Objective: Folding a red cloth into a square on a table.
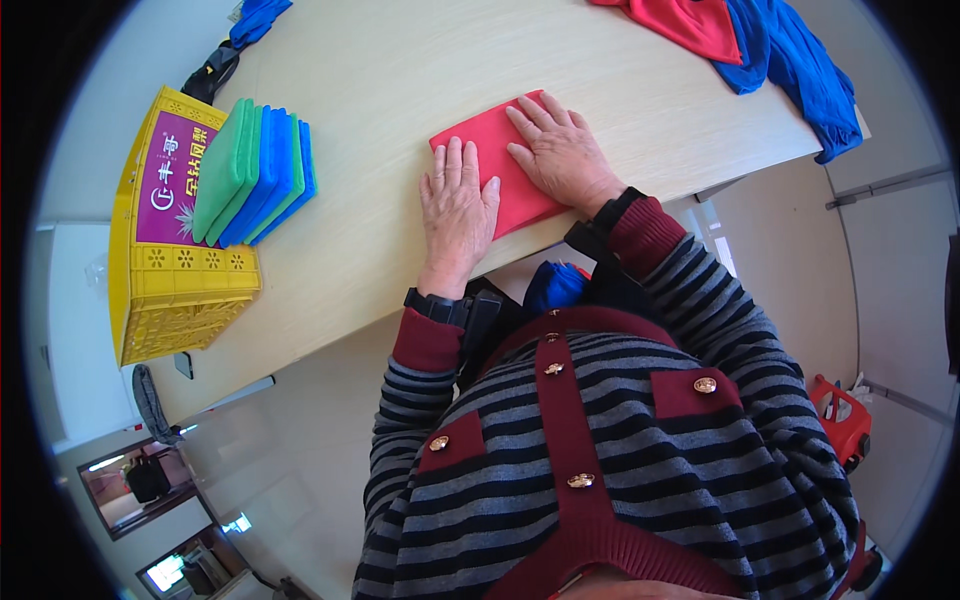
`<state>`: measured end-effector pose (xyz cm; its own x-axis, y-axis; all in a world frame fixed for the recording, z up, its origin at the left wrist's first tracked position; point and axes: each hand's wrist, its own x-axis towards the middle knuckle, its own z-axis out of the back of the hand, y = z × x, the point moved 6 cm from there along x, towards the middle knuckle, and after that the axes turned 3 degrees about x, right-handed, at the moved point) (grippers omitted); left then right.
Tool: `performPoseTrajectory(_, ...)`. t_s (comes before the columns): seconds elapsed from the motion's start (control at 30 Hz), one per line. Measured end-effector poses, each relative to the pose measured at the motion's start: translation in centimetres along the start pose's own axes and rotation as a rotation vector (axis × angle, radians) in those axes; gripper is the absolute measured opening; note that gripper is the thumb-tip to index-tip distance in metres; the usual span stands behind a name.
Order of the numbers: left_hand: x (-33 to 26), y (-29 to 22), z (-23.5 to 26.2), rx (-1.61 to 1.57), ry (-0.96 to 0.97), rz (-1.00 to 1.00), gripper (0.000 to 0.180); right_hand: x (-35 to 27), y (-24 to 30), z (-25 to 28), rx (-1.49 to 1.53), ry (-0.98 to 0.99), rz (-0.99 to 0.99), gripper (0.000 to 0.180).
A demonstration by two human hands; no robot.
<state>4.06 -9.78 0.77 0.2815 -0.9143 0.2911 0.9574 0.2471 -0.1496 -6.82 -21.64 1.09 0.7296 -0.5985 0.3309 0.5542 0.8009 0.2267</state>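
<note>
A red folded cloth (508,190) lies flat near the front edge of the table. My left hand (458,205) rests on its left side, palm down with the fingers stretched out. On the cloth's right side lies my right hand (563,155), also flat, its fingers spread toward the far edge. Both hands press on the fabric without gripping it. Off to the left, several folded green and blue cloths (262,175) stand side by side against a yellow plastic crate (190,310) with a purple label.
Loose red and blue fabric (775,60) hangs over the table's far right edge. A dark strap (212,70) and blue fabric (258,20) lie behind the crate. A phone (184,365) sits near the table's left edge. More blue fabric (556,287) shows at my lap.
</note>
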Motion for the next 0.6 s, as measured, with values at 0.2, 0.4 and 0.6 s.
performPoseTrajectory(0.2, -0.2, 0.0, 0.0, 0.027, -0.006, 0.000, 0.061, -1.2, -0.7, 2.4, -0.055, -0.155, -0.050, 0.051)
performPoseTrajectory(0.4, -0.9, -0.3, 0.9, 0.064, -0.034, -0.018, 0.054, -5.4, 1.7, 6.1, 0.166, -0.091, 0.026, 0.044)
performPoseTrajectory(0.6, -3.2, -1.7, 3.3, 0.113, -0.079, -0.069, 0.052, -3.2, 1.4, 5.9, 0.159, 0.048, -0.021, 0.045)
